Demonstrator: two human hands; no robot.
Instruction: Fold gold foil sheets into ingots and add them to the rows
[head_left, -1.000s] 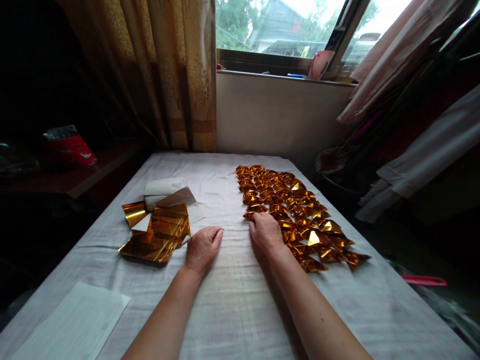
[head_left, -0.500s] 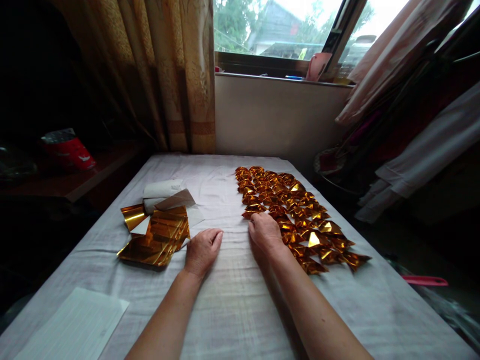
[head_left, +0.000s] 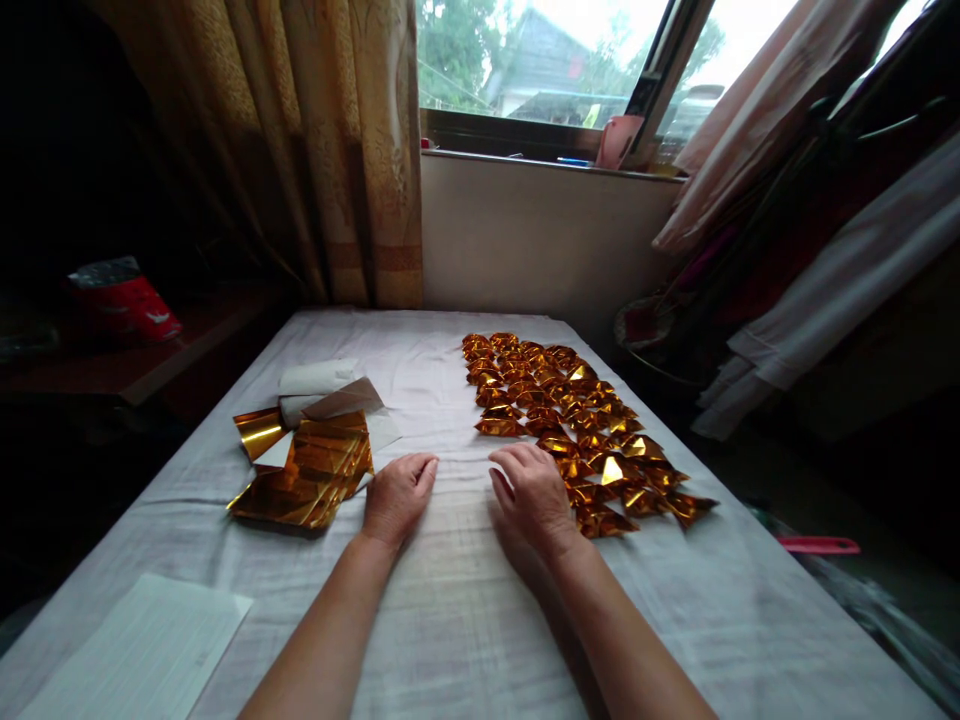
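Rows of folded gold foil pieces (head_left: 538,398), puffed in the middle with pointed ends, lie on the right half of the cloth-covered table. My right hand (head_left: 532,495) hovers at their near left edge, thumb and fingers apart, holding nothing. Just beyond its fingertips is the end piece of a row (head_left: 500,427). My left hand (head_left: 400,497) rests loosely closed on the cloth; no object shows in it. Beside it, to the left, is a stack of flat gold foil sheets (head_left: 304,485). A white roll (head_left: 319,376) lies behind the stack.
A pale lined sheet (head_left: 142,650) lies at the table's (head_left: 450,640) front left. Left of the table, a red container (head_left: 127,305) stands on a dark wooden surface. Curtains (head_left: 352,160) hang behind, clothes (head_left: 832,290) on the right. A pink cup (head_left: 618,142) stands on the windowsill.
My right hand has let go of the foil piece at the row's end and drawn back slightly, its fingers opening. My left hand stays by the foil stack. The view has shifted slightly.
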